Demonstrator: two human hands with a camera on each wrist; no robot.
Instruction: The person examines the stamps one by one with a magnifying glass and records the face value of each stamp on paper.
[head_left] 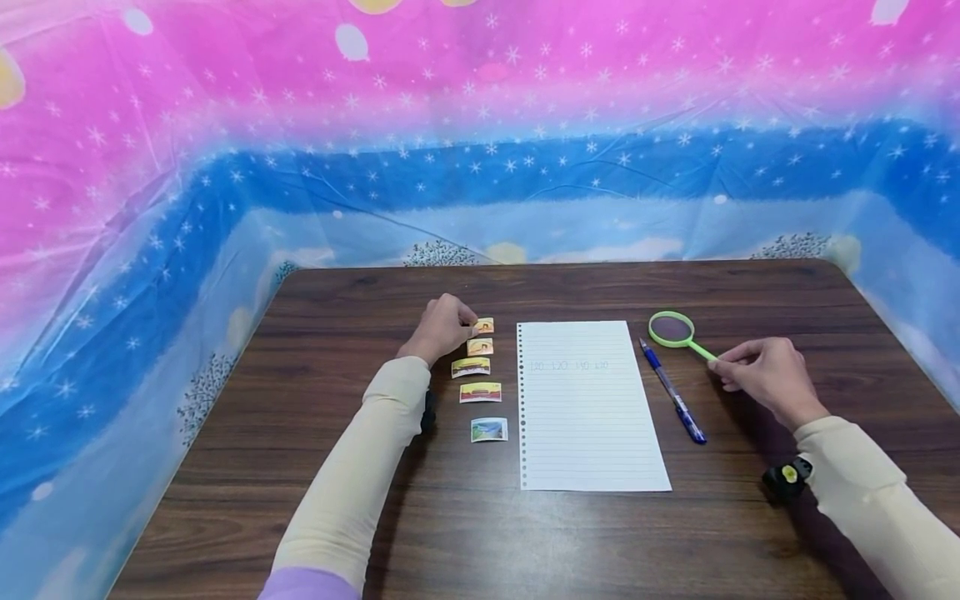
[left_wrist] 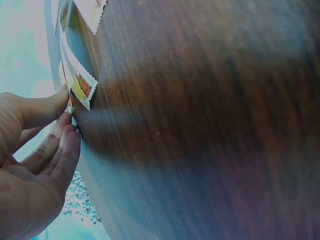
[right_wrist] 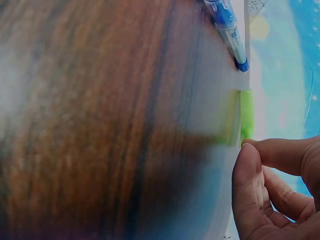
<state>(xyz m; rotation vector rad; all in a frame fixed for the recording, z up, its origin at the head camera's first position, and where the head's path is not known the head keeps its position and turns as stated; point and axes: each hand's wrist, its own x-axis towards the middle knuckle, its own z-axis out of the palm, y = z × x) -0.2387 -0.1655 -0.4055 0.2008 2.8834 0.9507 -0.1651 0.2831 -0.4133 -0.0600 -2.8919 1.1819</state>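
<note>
At the far end of a column of postage stamps, my left hand pinches the edge of the topmost stamp between thumb and fingers. Below it lie an orange stamp, a yellow-and-red stamp, a red-and-yellow stamp and a landscape stamp. My right hand holds the end of the green handle of a magnifying glass by its fingertips. In the right wrist view only the handle shows; the lens is out of sight there.
A lined sheet of paper with faint handwritten numbers lies mid-table, right of the stamps. Between the sheet and my right hand rests a blue pen. The brown wooden table is backed by a pink and blue curtain.
</note>
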